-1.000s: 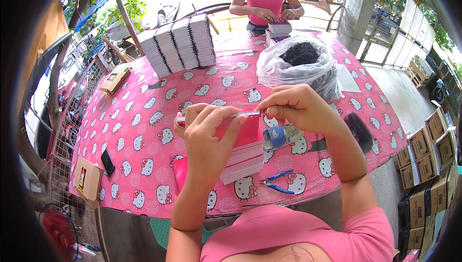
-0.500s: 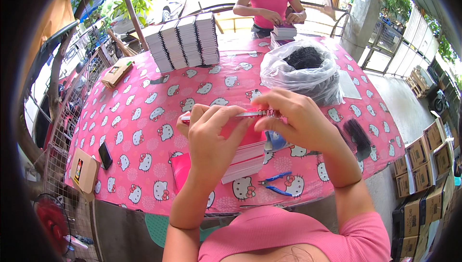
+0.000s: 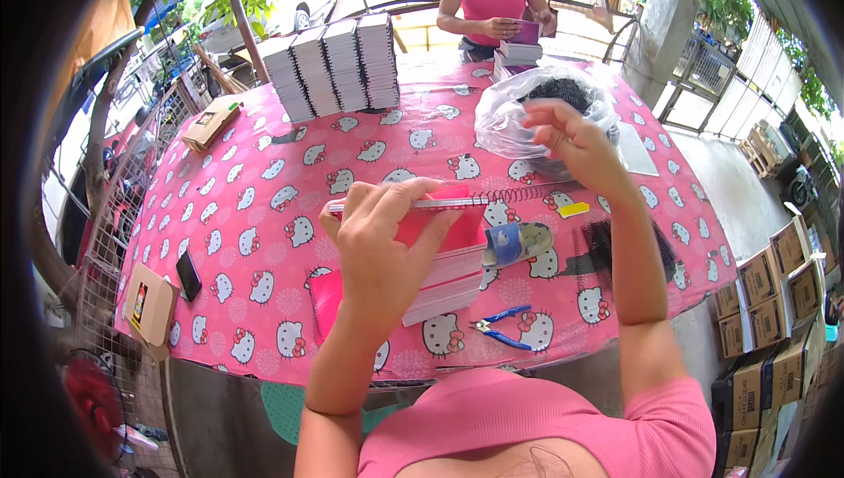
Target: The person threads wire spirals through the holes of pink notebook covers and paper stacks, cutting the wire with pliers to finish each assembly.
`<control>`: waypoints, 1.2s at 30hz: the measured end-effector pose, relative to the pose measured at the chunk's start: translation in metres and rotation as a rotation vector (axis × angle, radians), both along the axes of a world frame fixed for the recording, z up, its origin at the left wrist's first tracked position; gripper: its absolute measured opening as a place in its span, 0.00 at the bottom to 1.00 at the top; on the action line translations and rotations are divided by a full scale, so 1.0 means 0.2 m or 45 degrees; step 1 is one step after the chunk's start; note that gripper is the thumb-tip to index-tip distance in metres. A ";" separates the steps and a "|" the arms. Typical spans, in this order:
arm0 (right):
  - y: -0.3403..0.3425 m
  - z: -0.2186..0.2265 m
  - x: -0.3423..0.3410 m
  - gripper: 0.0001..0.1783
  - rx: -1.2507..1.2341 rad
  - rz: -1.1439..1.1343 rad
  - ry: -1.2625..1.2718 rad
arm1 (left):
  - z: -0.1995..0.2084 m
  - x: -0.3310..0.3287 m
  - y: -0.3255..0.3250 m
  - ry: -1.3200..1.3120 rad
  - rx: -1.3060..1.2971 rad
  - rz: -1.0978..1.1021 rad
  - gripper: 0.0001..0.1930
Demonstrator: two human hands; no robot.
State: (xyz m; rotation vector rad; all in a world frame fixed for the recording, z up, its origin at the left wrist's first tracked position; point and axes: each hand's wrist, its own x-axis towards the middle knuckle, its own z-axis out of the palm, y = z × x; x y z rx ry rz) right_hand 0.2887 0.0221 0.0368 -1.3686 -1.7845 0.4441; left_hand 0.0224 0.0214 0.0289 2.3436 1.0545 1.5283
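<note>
My left hand [image 3: 374,236] pinches a thin booklet [image 3: 422,204] on edge, above a stack of white-paged booklets [image 3: 444,289] with pink covers. A dark spiral binding coil [image 3: 519,195] runs along the booklet's edge and sticks out past its right end. My right hand [image 3: 571,140] is raised with fingers apart and nothing in it, in front of a clear plastic bag [image 3: 505,118] of black coils. Blue-handled cutting pliers [image 3: 505,329] lie near the table's front edge. Right of the stack lies a small blue patterned object [image 3: 505,245] of unclear kind.
Tall stacks of coil-bound booklets [image 3: 338,69] stand far left. Black coils [image 3: 615,245] and a yellow slip [image 3: 573,209] lie at right. A phone [image 3: 188,276] and cardboard box [image 3: 151,304] are at left. A co-worker [image 3: 497,3] handles booklets across the table.
My right hand has left the coil and moved up and right toward the bag. More coil now shows beyond the booklet. The co-worker has lifted a purple-covered booklet or sheet.
</note>
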 end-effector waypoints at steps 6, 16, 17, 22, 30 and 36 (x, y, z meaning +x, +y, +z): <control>-0.09 -1.19 0.30 0.41 -0.422 -0.133 -0.632 | -0.01 0.00 0.06 0.000 0.041 0.007 0.14; 0.07 -0.07 0.10 0.19 0.078 0.642 1.384 | 0.03 0.06 0.06 -0.051 -0.051 -0.053 0.18; 0.10 -0.08 0.15 0.19 0.024 0.515 0.967 | 0.04 0.07 0.06 -0.057 -0.065 -0.063 0.19; 0.07 0.14 0.02 0.21 -0.206 0.641 0.872 | 0.05 0.06 0.06 -0.038 -0.131 -0.038 0.19; 0.10 0.14 -0.06 0.23 0.105 0.324 -0.116 | 0.06 0.04 0.06 -0.096 -0.216 -0.114 0.20; 0.14 0.11 -0.11 0.26 -0.069 0.370 0.246 | -0.02 -0.06 0.09 -0.339 -0.283 -0.073 0.19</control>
